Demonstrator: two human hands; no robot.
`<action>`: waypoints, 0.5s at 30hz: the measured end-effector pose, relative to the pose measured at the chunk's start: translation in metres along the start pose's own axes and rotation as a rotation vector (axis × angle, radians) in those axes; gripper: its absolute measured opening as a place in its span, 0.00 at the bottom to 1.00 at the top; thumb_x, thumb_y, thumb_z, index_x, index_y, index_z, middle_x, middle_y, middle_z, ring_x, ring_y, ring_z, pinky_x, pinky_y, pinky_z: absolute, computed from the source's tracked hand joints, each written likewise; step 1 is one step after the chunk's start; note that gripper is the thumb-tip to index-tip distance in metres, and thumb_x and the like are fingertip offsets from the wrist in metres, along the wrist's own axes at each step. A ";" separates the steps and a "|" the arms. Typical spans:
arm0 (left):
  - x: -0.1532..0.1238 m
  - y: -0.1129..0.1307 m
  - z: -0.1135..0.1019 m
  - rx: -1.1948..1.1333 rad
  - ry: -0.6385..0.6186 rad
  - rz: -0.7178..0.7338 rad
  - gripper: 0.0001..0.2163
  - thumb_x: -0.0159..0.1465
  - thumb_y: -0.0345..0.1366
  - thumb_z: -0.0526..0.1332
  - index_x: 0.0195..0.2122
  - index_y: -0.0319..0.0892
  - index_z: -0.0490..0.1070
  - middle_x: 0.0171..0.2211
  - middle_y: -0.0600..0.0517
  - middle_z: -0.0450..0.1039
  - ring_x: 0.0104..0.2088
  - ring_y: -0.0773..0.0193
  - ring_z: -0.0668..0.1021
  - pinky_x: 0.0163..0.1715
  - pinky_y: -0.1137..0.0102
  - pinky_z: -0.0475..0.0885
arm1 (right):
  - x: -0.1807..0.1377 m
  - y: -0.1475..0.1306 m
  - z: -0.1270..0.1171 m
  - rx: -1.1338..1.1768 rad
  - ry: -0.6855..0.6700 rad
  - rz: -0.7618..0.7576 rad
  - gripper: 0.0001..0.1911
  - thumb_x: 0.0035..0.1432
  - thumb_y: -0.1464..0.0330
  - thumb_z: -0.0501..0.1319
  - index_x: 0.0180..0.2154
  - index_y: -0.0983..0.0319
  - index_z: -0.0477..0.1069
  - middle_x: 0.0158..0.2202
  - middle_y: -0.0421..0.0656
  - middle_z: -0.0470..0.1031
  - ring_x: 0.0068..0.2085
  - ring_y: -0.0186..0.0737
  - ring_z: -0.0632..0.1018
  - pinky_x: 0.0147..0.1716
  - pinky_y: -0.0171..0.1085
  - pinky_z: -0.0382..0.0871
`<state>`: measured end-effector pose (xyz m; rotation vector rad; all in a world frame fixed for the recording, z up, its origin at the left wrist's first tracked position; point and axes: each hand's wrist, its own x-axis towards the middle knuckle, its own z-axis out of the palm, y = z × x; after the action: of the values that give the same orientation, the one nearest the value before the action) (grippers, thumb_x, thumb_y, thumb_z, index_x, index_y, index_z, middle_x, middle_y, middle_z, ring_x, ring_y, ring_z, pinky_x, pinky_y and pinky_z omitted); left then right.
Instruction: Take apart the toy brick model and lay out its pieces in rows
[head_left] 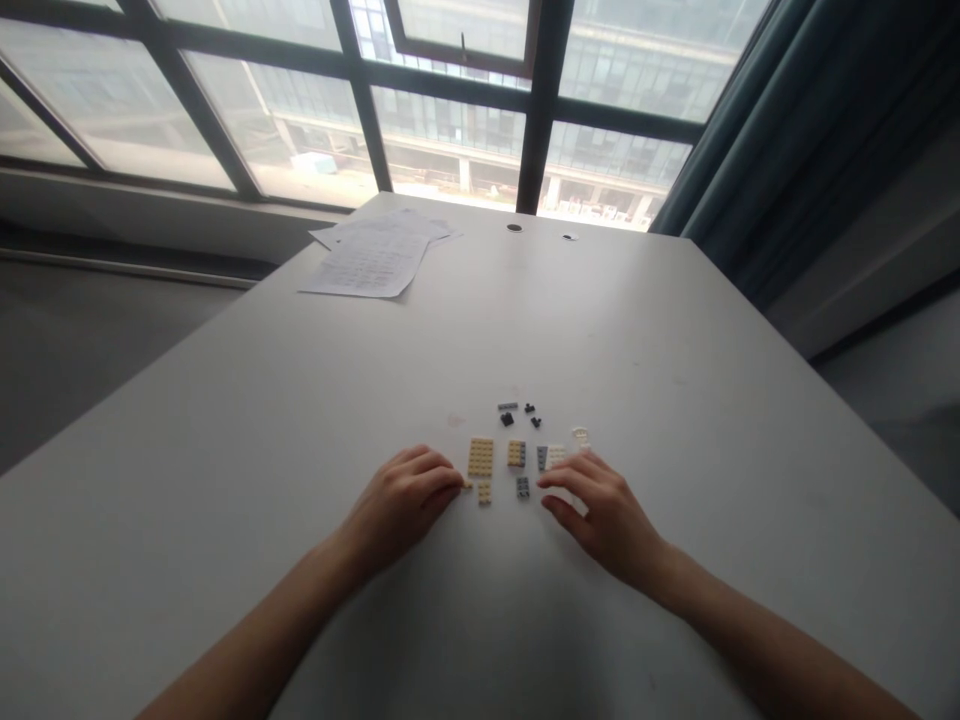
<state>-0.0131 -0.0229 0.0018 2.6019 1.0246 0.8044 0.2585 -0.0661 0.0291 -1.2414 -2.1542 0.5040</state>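
Note:
My left hand (pixel 415 492) rests on the table with thumb and forefinger pinched at a small tan brick piece (pixel 468 485). Just right of it lie a large tan plate (pixel 481 457) and a smaller tan plate (pixel 484 493). My right hand (pixel 596 497) is spread, fingers apart, nothing between thumb and forefinger. Its fingertips are near a white plate (pixel 556 456), which they partly cover, and a grey wedge-shaped plate (pixel 541 458). Between the hands sit a tan and grey brick block (pixel 516 453) and a dark grey brick (pixel 523 487).
Beyond the hands are a grey strip (pixel 508 407), several small black pieces (pixel 507 420) and white pieces (pixel 580 436). Printed papers (pixel 367 262) lie at the far left of the white table (pixel 517 340). Windows and a dark curtain (pixel 787 130) stand behind.

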 end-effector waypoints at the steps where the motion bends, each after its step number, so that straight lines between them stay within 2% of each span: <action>1: 0.000 0.001 0.001 -0.009 0.005 -0.014 0.07 0.65 0.33 0.58 0.34 0.44 0.75 0.33 0.50 0.75 0.35 0.65 0.74 0.37 0.70 0.71 | 0.002 -0.004 0.004 -0.095 -0.033 -0.104 0.06 0.61 0.71 0.59 0.40 0.60 0.73 0.40 0.45 0.76 0.42 0.43 0.73 0.44 0.43 0.67; 3: 0.001 0.001 0.002 -0.021 0.019 -0.028 0.06 0.65 0.32 0.58 0.34 0.44 0.75 0.33 0.50 0.74 0.35 0.65 0.73 0.37 0.70 0.71 | 0.007 -0.014 0.013 -0.251 -0.110 -0.271 0.09 0.63 0.71 0.56 0.43 0.59 0.72 0.44 0.46 0.76 0.45 0.45 0.71 0.46 0.45 0.64; 5: 0.001 0.002 0.003 -0.024 0.024 -0.031 0.06 0.65 0.32 0.58 0.34 0.43 0.75 0.32 0.50 0.74 0.35 0.65 0.73 0.37 0.70 0.71 | 0.012 -0.022 0.022 -0.343 -0.170 -0.350 0.10 0.64 0.71 0.54 0.46 0.60 0.71 0.47 0.46 0.75 0.46 0.45 0.71 0.46 0.45 0.63; 8: 0.000 0.002 0.004 -0.016 0.024 -0.034 0.06 0.65 0.31 0.58 0.34 0.43 0.74 0.32 0.51 0.73 0.35 0.65 0.73 0.37 0.70 0.70 | 0.016 -0.028 0.032 -0.409 -0.224 -0.379 0.12 0.64 0.72 0.54 0.48 0.63 0.69 0.47 0.47 0.75 0.47 0.45 0.70 0.46 0.45 0.62; 15: -0.002 0.002 0.005 0.051 0.005 -0.085 0.07 0.66 0.34 0.57 0.35 0.44 0.75 0.33 0.51 0.73 0.36 0.63 0.71 0.39 0.68 0.68 | 0.015 -0.024 0.038 -0.458 -0.255 -0.402 0.09 0.64 0.73 0.54 0.45 0.64 0.70 0.42 0.46 0.75 0.43 0.44 0.71 0.44 0.43 0.62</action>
<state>-0.0104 -0.0260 -0.0023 2.5794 1.1639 0.7745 0.2119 -0.0662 0.0193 -0.9543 -2.7559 -0.0095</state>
